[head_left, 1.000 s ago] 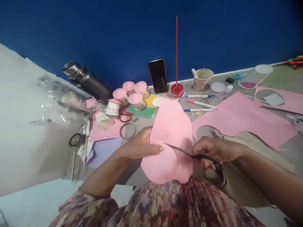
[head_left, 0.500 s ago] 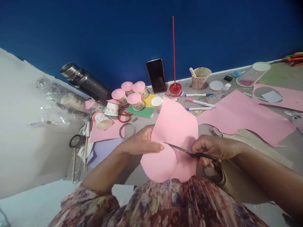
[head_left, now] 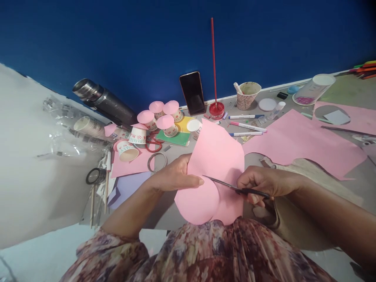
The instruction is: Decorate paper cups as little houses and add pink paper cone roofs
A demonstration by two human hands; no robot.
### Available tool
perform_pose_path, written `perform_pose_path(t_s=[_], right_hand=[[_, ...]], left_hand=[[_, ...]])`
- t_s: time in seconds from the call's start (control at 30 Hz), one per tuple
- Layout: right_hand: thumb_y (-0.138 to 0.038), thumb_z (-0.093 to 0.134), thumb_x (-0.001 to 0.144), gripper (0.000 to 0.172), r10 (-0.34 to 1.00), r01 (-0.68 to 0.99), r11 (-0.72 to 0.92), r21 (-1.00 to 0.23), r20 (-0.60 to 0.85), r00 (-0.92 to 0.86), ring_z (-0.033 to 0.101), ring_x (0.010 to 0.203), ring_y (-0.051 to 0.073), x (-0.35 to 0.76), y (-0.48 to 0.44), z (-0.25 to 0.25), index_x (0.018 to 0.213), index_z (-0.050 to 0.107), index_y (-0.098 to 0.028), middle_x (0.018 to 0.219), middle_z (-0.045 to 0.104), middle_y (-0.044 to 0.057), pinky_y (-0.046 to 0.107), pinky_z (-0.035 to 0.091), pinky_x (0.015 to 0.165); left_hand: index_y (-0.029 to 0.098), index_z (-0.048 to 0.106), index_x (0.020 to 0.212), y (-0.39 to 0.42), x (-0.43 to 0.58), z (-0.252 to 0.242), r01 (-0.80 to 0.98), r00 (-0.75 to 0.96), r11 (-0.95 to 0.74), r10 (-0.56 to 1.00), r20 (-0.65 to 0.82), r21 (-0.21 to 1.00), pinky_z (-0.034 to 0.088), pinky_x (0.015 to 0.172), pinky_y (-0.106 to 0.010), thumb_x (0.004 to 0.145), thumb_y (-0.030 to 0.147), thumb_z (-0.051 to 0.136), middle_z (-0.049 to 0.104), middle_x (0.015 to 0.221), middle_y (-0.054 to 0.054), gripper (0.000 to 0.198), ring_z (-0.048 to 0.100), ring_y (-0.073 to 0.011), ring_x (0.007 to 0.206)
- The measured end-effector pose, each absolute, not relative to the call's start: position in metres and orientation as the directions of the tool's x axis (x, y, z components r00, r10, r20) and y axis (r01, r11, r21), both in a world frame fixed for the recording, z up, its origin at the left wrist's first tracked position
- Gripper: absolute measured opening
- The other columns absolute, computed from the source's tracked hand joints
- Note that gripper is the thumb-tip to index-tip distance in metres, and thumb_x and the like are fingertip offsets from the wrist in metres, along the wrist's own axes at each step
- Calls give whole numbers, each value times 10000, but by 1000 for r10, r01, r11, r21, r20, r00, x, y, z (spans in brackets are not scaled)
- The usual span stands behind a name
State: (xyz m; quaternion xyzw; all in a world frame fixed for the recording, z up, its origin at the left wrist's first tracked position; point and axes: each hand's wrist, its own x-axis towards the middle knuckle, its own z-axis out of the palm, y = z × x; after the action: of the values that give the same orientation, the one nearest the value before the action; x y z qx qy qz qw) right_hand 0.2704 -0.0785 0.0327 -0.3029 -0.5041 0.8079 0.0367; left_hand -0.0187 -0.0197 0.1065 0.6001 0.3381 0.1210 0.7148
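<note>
My left hand (head_left: pixel 173 177) pinches the left edge of a pink paper sheet (head_left: pixel 219 154) held up in front of me, thumb across its face. A rounded part (head_left: pixel 196 203) of the same sheet hangs down below the cut. My right hand (head_left: pixel 264 183) grips black-handled scissors (head_left: pixel 232 188), whose blades lie in the paper and point left toward my left thumb. Both hands hover above my lap, over a flowery garment (head_left: pixel 202 250).
On the grey table (head_left: pixel 364 178) lie large pink sheets (head_left: pixel 302 143), several pens (head_left: pixel 246 126), paper cups with pink tops (head_left: pixel 164 115), tape rolls (head_left: pixel 157 161), red scissors (head_left: pixel 153 145), a phone (head_left: pixel 192 92), a steel flask (head_left: pixel 100 100), a red pot with a stick (head_left: pixel 216 109).
The pink sheet has turned a little in my left hand, its upper right edge swinging out. The scissor blades have moved slightly further into the paper.
</note>
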Motion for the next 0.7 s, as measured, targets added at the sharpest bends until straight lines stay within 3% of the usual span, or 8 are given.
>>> perform_pose_path(t_s=[0.5, 0.7], right_hand=[[-469, 803, 805, 370, 377, 252, -492, -834, -465, -801, 444, 404, 53, 269, -79, 37, 708, 613, -167, 494, 539, -76, 140, 316, 369], [-465, 797, 807, 368, 375, 263, -492, -830, -475, -796, 448, 405, 55, 269, -78, 39, 703, 603, -170, 501, 545, -75, 152, 311, 371]], left_hand=[[152, 752, 1108, -21, -19, 108, 272, 730, 256, 573, -372, 928, 525, 715, -278, 727, 199, 786, 752, 920, -42, 385, 652, -202, 831], [152, 770, 1072, -20, -19, 109, 272, 719, 234, 595, -358, 934, 553, 748, -327, 709, 232, 808, 786, 971, -78, 373, 699, -258, 874]])
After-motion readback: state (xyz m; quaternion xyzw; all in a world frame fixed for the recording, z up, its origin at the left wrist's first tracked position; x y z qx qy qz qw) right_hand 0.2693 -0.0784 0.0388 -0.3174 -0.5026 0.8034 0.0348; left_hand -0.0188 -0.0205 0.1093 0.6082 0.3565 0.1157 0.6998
